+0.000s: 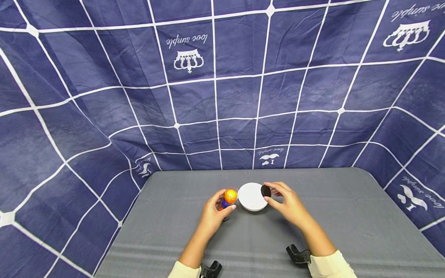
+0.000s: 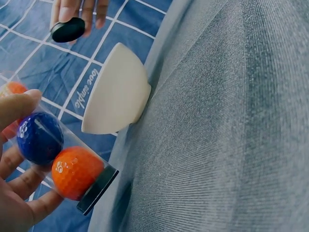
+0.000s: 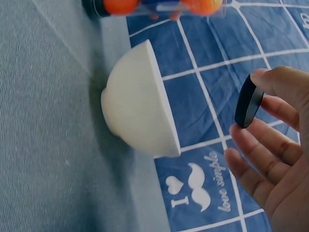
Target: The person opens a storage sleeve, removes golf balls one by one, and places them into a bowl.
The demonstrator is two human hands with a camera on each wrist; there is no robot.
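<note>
Navy checked cloth with white grid lines and "love simple" prints fills the top and both sides of the head view. Grey table takes the lower centre.

White bowl sits upright on the table, lower centre of the head view, between the two hands. In the left wrist view it sits centre-left; in the right wrist view, centre.

Left hand, just left of the bowl: fingers and thumb wrapped around a clear plastic tube with a black bottom cap. Tube is held off the table, near the bowl rim but apart from it. Inside it: orange golf ball nearest the black end, blue golf ball next to it, another orange ball beyond that, partly hidden at the left edge.

Right hand, just right of the bowl: thumb and fingertips pinch a round black lid, remaining fingers loosely spread. Lid is edge-on in the right wrist view, over the bowl's right rim in the head view, not touching the bowl.

Black wrist mounts show at the bottom edge.
</note>
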